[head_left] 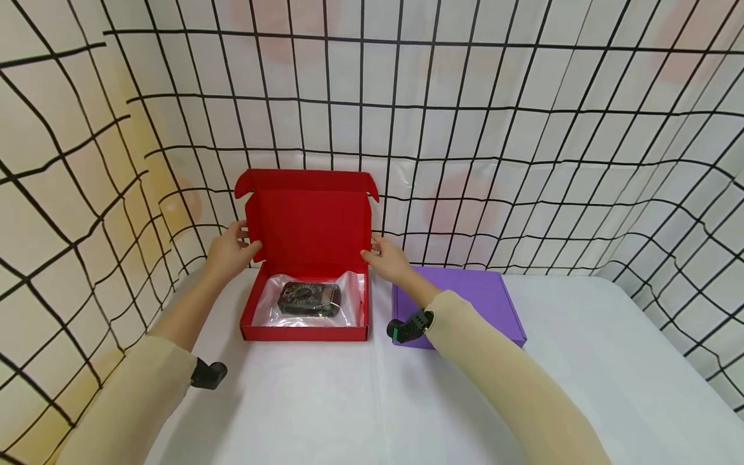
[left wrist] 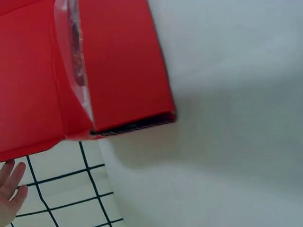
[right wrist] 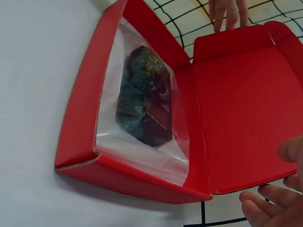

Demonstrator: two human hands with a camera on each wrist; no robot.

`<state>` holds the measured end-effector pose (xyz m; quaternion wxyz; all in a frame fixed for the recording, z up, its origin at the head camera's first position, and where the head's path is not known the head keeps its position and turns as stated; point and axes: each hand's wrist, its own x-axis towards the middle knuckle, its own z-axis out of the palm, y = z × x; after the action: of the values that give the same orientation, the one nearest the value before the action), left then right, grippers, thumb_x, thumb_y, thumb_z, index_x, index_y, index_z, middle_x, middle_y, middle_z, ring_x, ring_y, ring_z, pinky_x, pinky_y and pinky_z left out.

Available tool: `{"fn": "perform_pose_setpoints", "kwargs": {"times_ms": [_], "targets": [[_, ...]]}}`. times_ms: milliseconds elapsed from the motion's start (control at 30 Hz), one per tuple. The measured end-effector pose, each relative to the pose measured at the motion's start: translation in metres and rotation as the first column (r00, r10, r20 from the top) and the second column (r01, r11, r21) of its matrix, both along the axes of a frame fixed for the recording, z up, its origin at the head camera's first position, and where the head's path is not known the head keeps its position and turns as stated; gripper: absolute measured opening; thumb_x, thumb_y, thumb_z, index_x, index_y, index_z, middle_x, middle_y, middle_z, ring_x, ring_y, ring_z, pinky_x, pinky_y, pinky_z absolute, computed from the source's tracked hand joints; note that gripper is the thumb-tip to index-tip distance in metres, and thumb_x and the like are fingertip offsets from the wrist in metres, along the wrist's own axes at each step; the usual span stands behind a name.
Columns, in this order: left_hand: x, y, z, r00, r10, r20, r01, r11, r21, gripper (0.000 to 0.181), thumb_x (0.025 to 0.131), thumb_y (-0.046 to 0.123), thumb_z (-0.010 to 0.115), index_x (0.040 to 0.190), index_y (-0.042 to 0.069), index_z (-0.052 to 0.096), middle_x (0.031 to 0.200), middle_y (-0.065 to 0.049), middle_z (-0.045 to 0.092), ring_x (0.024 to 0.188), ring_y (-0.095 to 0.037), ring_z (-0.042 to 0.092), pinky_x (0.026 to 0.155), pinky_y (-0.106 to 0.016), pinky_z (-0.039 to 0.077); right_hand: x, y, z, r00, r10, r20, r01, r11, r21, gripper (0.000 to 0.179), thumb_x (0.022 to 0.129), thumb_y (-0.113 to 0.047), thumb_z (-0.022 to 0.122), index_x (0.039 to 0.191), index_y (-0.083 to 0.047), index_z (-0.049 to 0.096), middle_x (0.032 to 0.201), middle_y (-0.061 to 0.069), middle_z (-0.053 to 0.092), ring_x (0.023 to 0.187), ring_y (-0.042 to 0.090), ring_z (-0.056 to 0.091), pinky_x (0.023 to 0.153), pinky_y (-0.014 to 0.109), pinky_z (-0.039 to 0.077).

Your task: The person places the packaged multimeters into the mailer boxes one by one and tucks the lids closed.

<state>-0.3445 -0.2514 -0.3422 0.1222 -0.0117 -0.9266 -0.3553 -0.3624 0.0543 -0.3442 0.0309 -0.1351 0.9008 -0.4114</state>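
Observation:
A red cardboard box stands on the table with its lid raised upright at the back. Inside lies a dark block-like thing with printed markings, on a clear plastic bag; its kind is unclear. My left hand holds the lid's left side flap, thumb in front. On the opposite edge, my right hand holds the lid between thumb and fingers; the right wrist view shows its thumb over the inner face and fingers below the edge. Only fingers of the left hand show in the left wrist view.
A closed purple box lies to the right of the red one, partly under my right forearm. Black wire grid panels rise behind and at both sides of the white table.

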Motion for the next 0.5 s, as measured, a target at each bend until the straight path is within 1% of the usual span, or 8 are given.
{"fn": "perform_pose_setpoints", "kwargs": {"times_ms": [100, 167, 233, 267, 300, 367, 433, 500], "targets": [[0.002, -0.002, -0.003, 1.0, -0.011, 0.006, 0.011, 1.0, 0.015, 0.054, 0.092, 0.022, 0.046, 0.139, -0.002, 0.031, 0.126, -0.028, 0.05, 0.11, -0.041, 0.053, 0.083, -0.05, 0.049, 0.001, -0.001, -0.002, 1.0, 0.004, -0.029, -0.004, 1.0, -0.004, 0.055, 0.094, -0.018, 0.047, 0.142, 0.001, 0.029, 0.132, 0.021, 0.049, 0.119, 0.031, 0.051, 0.096, 0.041, 0.043], [0.004, -0.004, -0.004, 0.999, -0.029, 0.031, 0.028, 0.998, 0.048, 0.055, 0.094, 0.026, 0.045, 0.14, -0.001, 0.03, 0.129, -0.029, 0.048, 0.113, -0.042, 0.051, 0.086, -0.05, 0.048, 0.0, 0.0, -0.005, 0.999, 0.0, -0.04, -0.001, 1.0, -0.024, 0.053, 0.095, -0.018, 0.045, 0.142, 0.001, 0.031, 0.132, 0.021, 0.05, 0.12, 0.03, 0.05, 0.098, 0.041, 0.042], [0.005, -0.006, -0.005, 0.996, -0.069, 0.063, 0.06, 0.99, 0.129, 0.057, 0.097, 0.032, 0.041, 0.141, -0.001, 0.028, 0.132, -0.029, 0.045, 0.116, -0.042, 0.049, 0.089, -0.048, 0.046, -0.005, 0.002, -0.012, 1.0, -0.014, -0.012, 0.013, 0.996, -0.084, 0.049, 0.097, -0.023, 0.042, 0.141, -0.002, 0.034, 0.13, 0.018, 0.052, 0.118, 0.029, 0.052, 0.096, 0.04, 0.043], [0.006, -0.007, -0.005, 0.992, -0.091, 0.09, 0.073, 0.979, 0.189, 0.058, 0.098, 0.036, 0.037, 0.142, -0.001, 0.027, 0.135, -0.028, 0.042, 0.118, -0.042, 0.047, 0.091, -0.046, 0.045, -0.004, 0.005, -0.014, 1.0, -0.006, 0.003, 0.007, 0.99, -0.137, 0.049, 0.098, -0.026, 0.039, 0.141, -0.002, 0.035, 0.131, 0.018, 0.052, 0.118, 0.029, 0.052, 0.096, 0.039, 0.043], [0.007, -0.008, -0.005, 0.986, -0.121, 0.113, 0.089, 0.963, 0.253, 0.06, 0.099, 0.04, 0.033, 0.143, -0.001, 0.025, 0.137, -0.028, 0.04, 0.12, -0.041, 0.046, 0.093, -0.043, 0.045, -0.014, 0.009, -0.026, 1.0, 0.022, 0.005, -0.02, 0.975, -0.22, 0.05, 0.099, -0.032, 0.039, 0.14, -0.004, 0.038, 0.128, 0.016, 0.055, 0.115, 0.027, 0.055, 0.092, 0.037, 0.046], [0.009, -0.01, -0.005, 0.972, -0.178, 0.153, 0.108, 0.917, 0.383, 0.065, 0.099, 0.045, 0.023, 0.144, -0.001, 0.021, 0.141, -0.028, 0.034, 0.124, -0.041, 0.042, 0.096, -0.039, 0.043, -0.02, 0.013, -0.036, 0.996, 0.046, 0.07, -0.019, 0.937, -0.348, 0.055, 0.099, -0.041, 0.033, 0.138, -0.002, 0.04, 0.129, 0.018, 0.054, 0.115, 0.028, 0.055, 0.093, 0.036, 0.046], [0.011, -0.012, -0.005, 0.957, -0.228, 0.177, 0.117, 0.866, 0.486, 0.07, 0.098, 0.05, 0.016, 0.145, -0.002, 0.018, 0.144, -0.027, 0.03, 0.127, -0.041, 0.037, 0.101, -0.037, 0.039, -0.02, 0.015, -0.04, 0.988, 0.08, 0.13, -0.013, 0.892, -0.452, 0.061, 0.099, -0.044, 0.027, 0.136, 0.003, 0.041, 0.129, 0.021, 0.052, 0.115, 0.03, 0.054, 0.095, 0.036, 0.045], [0.015, -0.013, -0.005, 0.943, -0.269, 0.193, 0.131, 0.838, 0.531, 0.074, 0.096, 0.053, 0.011, 0.145, -0.003, 0.016, 0.144, -0.028, 0.028, 0.128, -0.041, 0.034, 0.104, -0.039, 0.036, -0.018, 0.015, -0.04, 0.978, 0.107, 0.179, -0.002, 0.862, -0.507, 0.064, 0.1, -0.044, 0.023, 0.135, 0.008, 0.039, 0.13, 0.026, 0.049, 0.118, 0.034, 0.051, 0.099, 0.039, 0.041]]}}
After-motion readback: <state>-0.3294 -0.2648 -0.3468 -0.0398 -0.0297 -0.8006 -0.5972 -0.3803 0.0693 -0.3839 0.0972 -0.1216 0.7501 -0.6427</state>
